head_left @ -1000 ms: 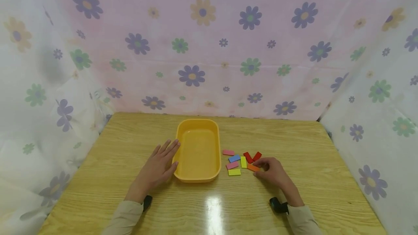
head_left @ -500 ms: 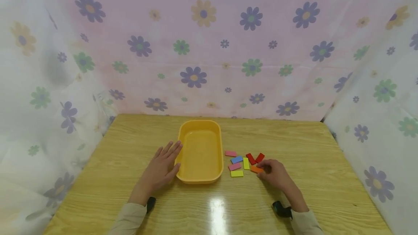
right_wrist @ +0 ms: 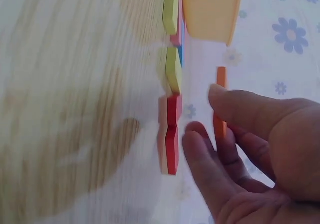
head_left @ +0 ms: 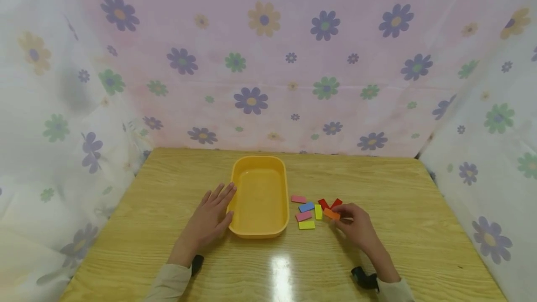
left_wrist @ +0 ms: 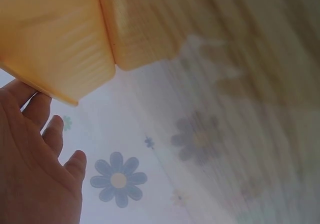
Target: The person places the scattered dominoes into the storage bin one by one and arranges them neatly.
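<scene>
My right hand (head_left: 355, 225) pinches an orange domino-like block (head_left: 332, 214) between thumb and fingers. In the right wrist view that orange block (right_wrist: 220, 104) is raised off the table, with a gap between it and the two red blocks (right_wrist: 172, 149). My left hand (head_left: 208, 218) lies with straight fingers against the left rim of a yellow plastic tub (head_left: 258, 235). The left wrist view shows those fingertips touching the rim of the tub (left_wrist: 55, 95) from outside.
Left of my right hand lie two yellow blocks (head_left: 306, 225), two pink blocks (head_left: 299, 199) and a blue block (head_left: 306, 207), flat on the wooden table (head_left: 235, 269). A flowered curtain (head_left: 268, 73) closes off the back and both sides.
My right hand has lifted the orange block from the table, bringing it up and tilted near the red blocks. The left hand stays at the tub; the whole head view has shifted slightly.
</scene>
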Tool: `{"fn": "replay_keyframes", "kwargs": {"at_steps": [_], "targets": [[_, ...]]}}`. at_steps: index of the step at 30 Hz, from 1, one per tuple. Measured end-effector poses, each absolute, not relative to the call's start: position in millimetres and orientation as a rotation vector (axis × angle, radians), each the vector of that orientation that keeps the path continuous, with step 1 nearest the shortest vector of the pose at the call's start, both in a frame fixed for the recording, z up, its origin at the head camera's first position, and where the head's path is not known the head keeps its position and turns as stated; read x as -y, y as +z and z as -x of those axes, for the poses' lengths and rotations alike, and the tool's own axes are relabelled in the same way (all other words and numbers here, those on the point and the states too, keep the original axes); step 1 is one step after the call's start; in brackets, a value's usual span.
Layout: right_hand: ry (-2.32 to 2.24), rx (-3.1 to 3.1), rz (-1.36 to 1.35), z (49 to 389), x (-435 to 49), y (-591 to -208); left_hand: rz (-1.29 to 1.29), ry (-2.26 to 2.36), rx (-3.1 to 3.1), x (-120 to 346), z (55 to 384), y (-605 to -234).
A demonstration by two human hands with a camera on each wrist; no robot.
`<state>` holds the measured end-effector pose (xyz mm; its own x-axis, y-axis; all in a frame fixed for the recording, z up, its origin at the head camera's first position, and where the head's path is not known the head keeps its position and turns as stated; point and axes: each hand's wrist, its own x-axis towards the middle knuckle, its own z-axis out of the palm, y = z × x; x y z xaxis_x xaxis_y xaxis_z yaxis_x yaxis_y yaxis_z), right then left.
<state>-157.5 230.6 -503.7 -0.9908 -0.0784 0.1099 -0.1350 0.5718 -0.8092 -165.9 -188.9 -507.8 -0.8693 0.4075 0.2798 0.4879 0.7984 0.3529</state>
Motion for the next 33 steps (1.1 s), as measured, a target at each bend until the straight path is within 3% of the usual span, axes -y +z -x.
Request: {"fn": "replay_keyframes", "kwargs": {"at_steps": [33], "targets": [[1.996,2.205,-0.042,160,-180,-512,0.679,-0.586,2.793,187,165,-507]]}}
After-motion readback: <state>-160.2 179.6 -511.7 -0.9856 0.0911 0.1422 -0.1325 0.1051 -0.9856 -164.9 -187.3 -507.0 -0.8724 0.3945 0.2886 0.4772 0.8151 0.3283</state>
